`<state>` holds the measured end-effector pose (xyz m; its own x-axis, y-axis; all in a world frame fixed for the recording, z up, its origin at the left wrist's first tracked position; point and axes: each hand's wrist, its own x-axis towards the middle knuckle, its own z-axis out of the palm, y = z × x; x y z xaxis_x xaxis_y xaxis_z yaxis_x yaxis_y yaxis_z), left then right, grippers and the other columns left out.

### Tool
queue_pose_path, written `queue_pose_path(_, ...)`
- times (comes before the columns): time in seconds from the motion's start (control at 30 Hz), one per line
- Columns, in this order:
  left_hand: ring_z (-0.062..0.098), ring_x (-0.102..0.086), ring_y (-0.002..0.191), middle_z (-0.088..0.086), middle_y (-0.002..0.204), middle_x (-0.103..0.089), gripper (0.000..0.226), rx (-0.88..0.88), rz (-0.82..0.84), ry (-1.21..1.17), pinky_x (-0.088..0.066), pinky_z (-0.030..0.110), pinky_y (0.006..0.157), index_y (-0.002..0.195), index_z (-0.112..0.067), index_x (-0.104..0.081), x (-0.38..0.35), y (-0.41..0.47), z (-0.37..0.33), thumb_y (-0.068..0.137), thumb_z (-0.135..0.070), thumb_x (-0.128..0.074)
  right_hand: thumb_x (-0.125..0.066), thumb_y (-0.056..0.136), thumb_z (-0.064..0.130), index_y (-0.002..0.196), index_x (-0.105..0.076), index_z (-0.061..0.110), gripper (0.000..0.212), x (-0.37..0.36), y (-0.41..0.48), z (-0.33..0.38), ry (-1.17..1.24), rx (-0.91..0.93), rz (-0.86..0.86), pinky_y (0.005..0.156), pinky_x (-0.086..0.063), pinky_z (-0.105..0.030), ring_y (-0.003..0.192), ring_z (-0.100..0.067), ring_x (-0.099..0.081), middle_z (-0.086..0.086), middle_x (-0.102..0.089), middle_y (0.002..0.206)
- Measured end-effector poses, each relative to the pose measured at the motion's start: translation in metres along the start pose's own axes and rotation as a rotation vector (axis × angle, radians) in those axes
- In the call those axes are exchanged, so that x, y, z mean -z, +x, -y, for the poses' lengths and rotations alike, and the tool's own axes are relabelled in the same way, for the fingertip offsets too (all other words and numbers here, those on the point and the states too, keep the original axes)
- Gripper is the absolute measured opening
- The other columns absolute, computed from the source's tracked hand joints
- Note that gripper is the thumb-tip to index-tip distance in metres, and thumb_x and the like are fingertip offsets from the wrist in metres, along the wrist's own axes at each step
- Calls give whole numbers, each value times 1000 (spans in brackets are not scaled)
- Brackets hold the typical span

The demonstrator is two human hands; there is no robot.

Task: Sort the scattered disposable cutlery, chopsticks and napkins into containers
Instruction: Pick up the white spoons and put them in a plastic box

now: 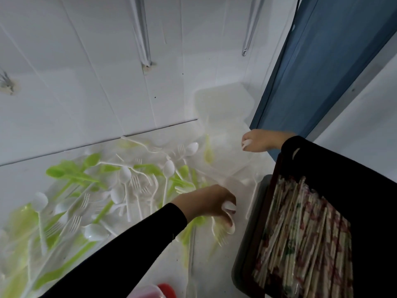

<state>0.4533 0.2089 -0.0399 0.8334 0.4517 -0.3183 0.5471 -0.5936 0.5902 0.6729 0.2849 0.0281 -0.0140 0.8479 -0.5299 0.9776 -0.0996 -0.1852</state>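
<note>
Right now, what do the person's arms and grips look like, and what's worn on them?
Long black sleeves cover both arms to the wrist: left sleeve, right sleeve. The left grip and right grip are bare hands, no gloves.

left hand (206,201), right hand (262,140): 2 | chopstick tray (245,272): 1 | red-lidded box (167,289): 1 | white cutlery (125,177), green cutlery (71,173): uncountable

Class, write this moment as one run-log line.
left hand: grips white cutlery | right hand: pinches white utensil by clear box | chopsticks: in tray | loose pile: unsorted
</note>
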Motion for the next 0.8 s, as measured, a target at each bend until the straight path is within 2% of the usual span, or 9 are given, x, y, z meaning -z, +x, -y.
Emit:
queue_pose_path(0.07, 13, -60, 96, -7, 96, -66, 30, 31, -2, 66, -44, 26, 76, 103, -22, -70, 1, 3, 3, 77, -33, -79, -54, 91, 30, 112, -56, 23, 22, -5, 4, -9, -53, -42, 15, 89, -40, -29, 109, -20, -51, 0, -55, 123)
queue_pose_path(0.2, 19, -59, 109, -3, 112, -67, 30, 71, -24, 164, -48, 31, 86, 111, -26, -69, 6, 9, 18, 83, -36, -72, -61, 88, 28, 108, -51, 24, 22, -11, 11, -20, -115, -51, -10, 84, -41, -31, 101, -20, -49, -3, -55, 122)
queue_pose_path(0.3, 23, -58, 109, 1, 113, -65, 28, 82, -119, 134, -47, 35, 89, 111, -22, -65, 18, 11, 27, 88, -38, -67, -74, 79, 28, 107, -49, 26, 37, -11, 12, -26, -100, -67, 27, 86, -45, -35, 102, -21, -52, 0, -54, 118)
queue_pose_path(0.43, 30, -58, 104, 11, 108, -63, 27, 82, -301, 115, -43, 34, 80, 119, -16, -55, 30, 16, 21, 95, -29, -57, -82, 73, 22, 114, -48, 24, 53, -8, 11, -33, -145, -120, 71, 92, -47, -40, 101, -21, -53, 0, -53, 115)
queue_pose_path(0.5, 26, -56, 108, 8, 110, -63, 33, 30, -336, 180, -46, 36, 80, 129, -23, -52, 30, 22, 9, 95, -25, -54, -81, 74, 20, 117, -49, 21, 54, -8, 12, -36, -161, -119, 57, 91, -47, -38, 100, -21, -52, -1, -53, 115)
queue_pose_path(0.57, 21, -54, 110, 1, 117, -63, 47, -54, -281, 318, -46, 34, 76, 142, -37, -42, 24, 31, -5, 96, -28, -53, -81, 74, 20, 118, -50, 20, 54, -8, 13, -35, -187, -109, 52, 88, -46, -37, 99, -20, -52, 0, -54, 113)
queue_pose_path(0.63, 22, -59, 105, 0, 116, -65, 58, -80, -204, 454, -40, 29, 63, 148, -47, -28, 15, 43, -16, 96, -32, -51, -80, 74, 19, 117, -52, 21, 51, -10, 15, -34, -222, -101, 58, 89, -47, -38, 99, -20, -53, 0, -54, 112)
queue_pose_path(0.7, 24, -65, 88, 2, 105, -67, 66, -70, -167, 557, -33, 26, 53, 150, -51, -16, 9, 53, -23, 96, -35, -50, -80, 75, 18, 114, -54, 21, 47, -11, 16, -33, -267, -100, 63, 89, -48, -39, 97, -21, -54, -1, -54, 109)
queue_pose_path(0.8, 23, -64, 79, 3, 96, -66, 63, -34, -179, 656, -31, 25, 53, 151, -49, -17, 4, 58, -30, 97, -35, -48, -76, 79, 14, 113, -57, 18, 40, -11, 15, -32, -336, -76, 65, 81, -46, -35, 93, -21, -53, -2, -52, 104)
